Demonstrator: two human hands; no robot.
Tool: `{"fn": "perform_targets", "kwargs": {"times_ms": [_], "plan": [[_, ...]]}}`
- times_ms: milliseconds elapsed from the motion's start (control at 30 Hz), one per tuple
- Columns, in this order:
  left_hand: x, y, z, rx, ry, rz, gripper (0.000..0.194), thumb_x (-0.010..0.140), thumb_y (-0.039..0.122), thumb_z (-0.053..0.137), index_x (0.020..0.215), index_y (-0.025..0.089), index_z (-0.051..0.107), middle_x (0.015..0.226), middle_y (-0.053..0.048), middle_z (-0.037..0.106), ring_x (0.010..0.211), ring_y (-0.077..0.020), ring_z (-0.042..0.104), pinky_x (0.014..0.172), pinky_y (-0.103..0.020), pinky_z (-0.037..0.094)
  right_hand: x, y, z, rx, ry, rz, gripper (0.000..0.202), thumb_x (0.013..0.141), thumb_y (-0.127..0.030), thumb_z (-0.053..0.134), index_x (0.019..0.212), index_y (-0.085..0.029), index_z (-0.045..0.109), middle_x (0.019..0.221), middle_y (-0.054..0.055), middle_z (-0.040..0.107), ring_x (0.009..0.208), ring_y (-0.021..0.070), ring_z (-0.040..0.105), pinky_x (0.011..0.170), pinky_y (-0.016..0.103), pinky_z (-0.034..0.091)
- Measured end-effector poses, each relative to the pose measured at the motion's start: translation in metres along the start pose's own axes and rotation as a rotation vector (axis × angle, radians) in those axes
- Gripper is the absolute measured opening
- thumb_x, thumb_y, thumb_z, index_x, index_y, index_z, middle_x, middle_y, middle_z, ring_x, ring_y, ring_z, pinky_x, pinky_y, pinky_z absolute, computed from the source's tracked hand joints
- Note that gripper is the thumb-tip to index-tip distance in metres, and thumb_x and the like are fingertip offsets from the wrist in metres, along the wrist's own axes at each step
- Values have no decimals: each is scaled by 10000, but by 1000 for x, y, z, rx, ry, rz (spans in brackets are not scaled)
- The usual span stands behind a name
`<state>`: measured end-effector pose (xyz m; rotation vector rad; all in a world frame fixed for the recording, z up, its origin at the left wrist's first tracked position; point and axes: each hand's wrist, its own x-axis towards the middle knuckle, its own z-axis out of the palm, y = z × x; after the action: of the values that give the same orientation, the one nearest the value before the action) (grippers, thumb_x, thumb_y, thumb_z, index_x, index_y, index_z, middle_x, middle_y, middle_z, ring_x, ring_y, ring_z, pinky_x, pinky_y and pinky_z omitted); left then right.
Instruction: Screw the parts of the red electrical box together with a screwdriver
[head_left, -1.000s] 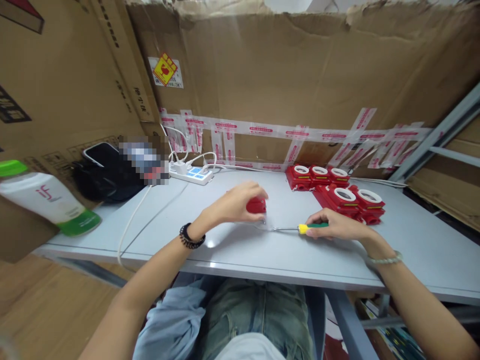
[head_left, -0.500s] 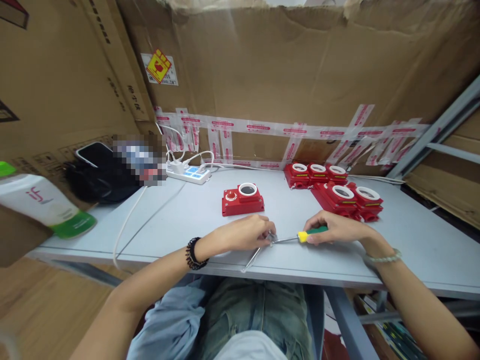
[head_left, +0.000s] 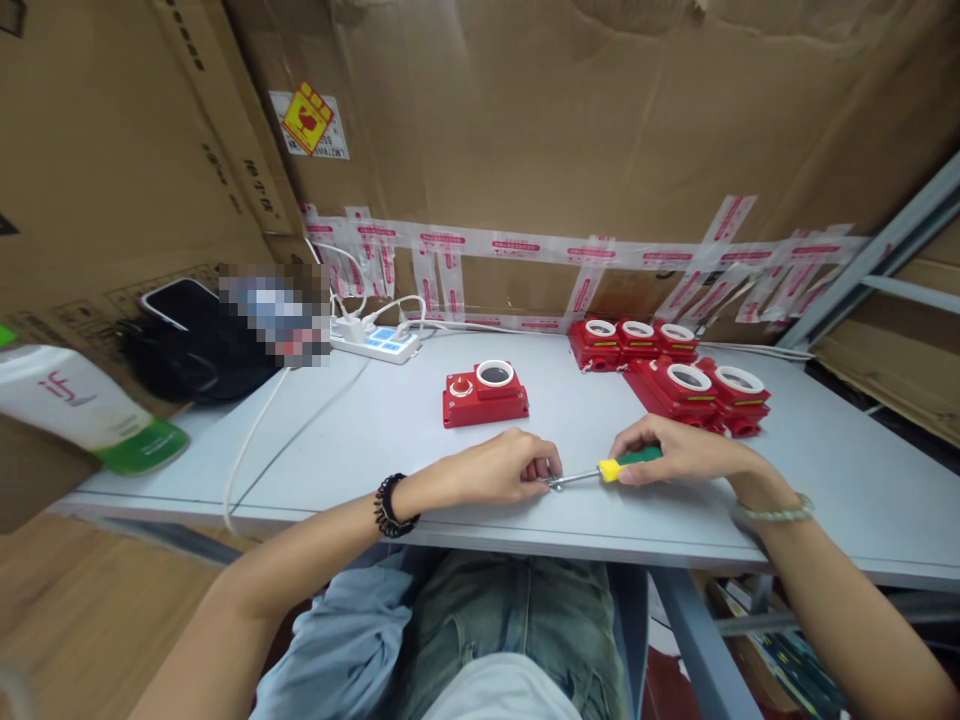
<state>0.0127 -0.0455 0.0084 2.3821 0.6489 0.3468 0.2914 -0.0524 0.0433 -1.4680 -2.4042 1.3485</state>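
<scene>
The right hand (head_left: 679, 452) is closed around the green-and-yellow handle of a screwdriver (head_left: 611, 468), whose metal shaft lies low over the desk (head_left: 825, 480) and points toward 9 o'clock. Its tip meets the left hand (head_left: 506, 468), whose fingertips are pinched together on something small and metallic, most likely a screw; it is too small to tell for sure.

At 12 o'clock from the hands, apart from both, a red box (head_left: 485, 392) sits flat on the desk with a white ring around an open hole and a small red button beside it. Nobody touches it.

At 1 to 2 o'clock a cluster of finished-looking boxes (head_left: 679, 372) of the same kind stands packed together, five white rings showing. By that count, several units look done, and the lone box seems to be the one in work, with its fastening not yet driven.

At 10 o'clock lie a power strip (head_left: 377, 343) with white cables, a dark bag (head_left: 191, 352) with a phone on it, and a white-and-green bottle (head_left: 79, 408) on its side.
</scene>
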Motion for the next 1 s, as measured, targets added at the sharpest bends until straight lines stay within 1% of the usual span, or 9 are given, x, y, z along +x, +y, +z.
{"fn": "perform_targets", "kwargs": {"times_ms": [167,233,367,633,733,833,900,933,1000], "plan": [[-1,2,0,-133,-42,-43,307,780,145,679,1086,135,660,818,-33,695,679,-110,617,666,-213,507,-11,4,-12,-9,63,-66,421,749,-519,722,953,-153,765,908,76,735,812,197,630,734,300,482],[-2,4,1,-166,-58,-44,357,779,175,702,1129,148,638,795,-19,679,679,-113,621,658,-214,510,-15,4,-15,17,110,-50,414,744,-516,730,953,-160,762,883,71,729,759,177,615,686,286,478],[-6,11,3,-167,-103,-23,374,774,185,728,1136,172,638,765,3,645,699,-118,619,649,-207,500,-16,8,-17,51,183,4,452,741,-545,723,977,-160,741,786,51,687,605,113,512,517,237,400],[-5,14,2,-141,-145,50,339,817,193,698,1152,181,645,820,-22,666,729,-126,620,683,-219,502,-13,6,-16,102,224,18,430,737,-511,731,981,-158,709,832,64,679,659,122,533,497,219,393],[-6,13,3,-117,-141,42,348,816,219,709,1154,166,643,826,-30,664,734,-129,621,683,-220,497,-14,4,-17,165,287,5,450,751,-497,722,1037,-164,622,809,48,659,621,102,502,483,213,369],[-7,16,-1,-86,-137,55,422,785,325,762,1155,161,640,856,-37,668,755,-137,614,689,-227,489,-15,0,-20,252,401,-25,417,750,-450,729,1006,-197,518,756,11,627,546,81,454,468,223,356],[-7,16,-11,-65,-73,89,452,773,404,771,1136,169,641,908,-46,677,794,-146,611,722,-242,488,-15,-9,-23,271,511,-21,378,755,-415,720,979,-215,491,793,22,647,536,90,473,464,239,362],[-7,15,-18,-47,0,114,430,786,423,756,1114,171,642,941,-51,679,823,-152,610,755,-254,488,-14,-15,-24,260,575,-19,356,755,-401,714,970,-220,496,845,40,665,548,101,500,470,250,375],[-7,9,-34,28,228,141,318,848,409,688,1050,167,639,979,-61,669,897,-170,606,843,-294,482,-11,-30,-27,192,716,-76,321,730,-372,725,943,-222,535,977,67,679,635,135,576,550,287,458]]}}
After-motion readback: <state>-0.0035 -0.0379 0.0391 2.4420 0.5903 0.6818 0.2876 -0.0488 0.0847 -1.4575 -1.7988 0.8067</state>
